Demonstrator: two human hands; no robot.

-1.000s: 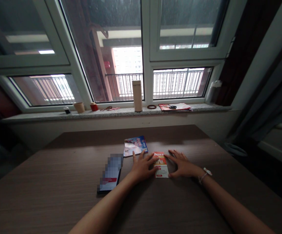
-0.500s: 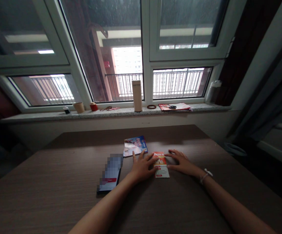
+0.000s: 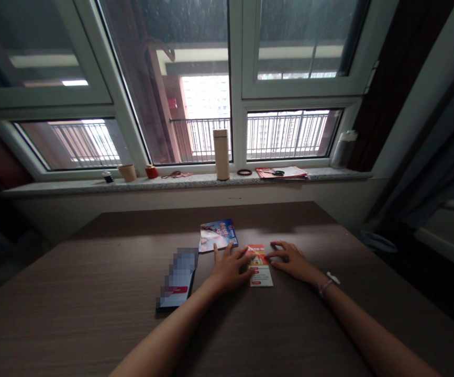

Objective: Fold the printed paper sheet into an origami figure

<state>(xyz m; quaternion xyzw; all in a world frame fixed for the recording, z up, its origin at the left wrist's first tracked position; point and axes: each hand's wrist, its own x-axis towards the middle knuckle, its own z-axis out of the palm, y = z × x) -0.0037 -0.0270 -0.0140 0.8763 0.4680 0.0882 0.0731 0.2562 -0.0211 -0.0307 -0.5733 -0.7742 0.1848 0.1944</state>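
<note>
On the brown table lies a small red, yellow and white printed leaflet (image 3: pixel 262 275) with its short end toward me. My left hand (image 3: pixel 229 269) rests palm down at its left edge, fingers spread, the thumb and a fingertip over the paper. Just right of the leaflet is my right hand (image 3: pixel 292 262), a white bracelet on its wrist, its fingers apart and curved toward the leaflet's edge. Beyond my left fingertips lies a blue and pink booklet (image 3: pixel 217 235). A dark phone (image 3: pixel 177 283), its screen partly blurred out, lies left of my left forearm.
The wooden table (image 3: pixel 93 272) ends at a wall below a stone windowsill (image 3: pixel 195 182). Along the sill stand a tan flask (image 3: pixel 221 154), a paper cup (image 3: pixel 127 173), a red spool (image 3: pixel 151 172), a bead bracelet (image 3: pixel 244 172), and red papers (image 3: pixel 289 171) with scissors (image 3: pixel 277 173) on top.
My right hand has shifted slightly, its fingers a little more drawn together beside the leaflet. My left hand, the leaflet, the booklet and the phone stay as they were.
</note>
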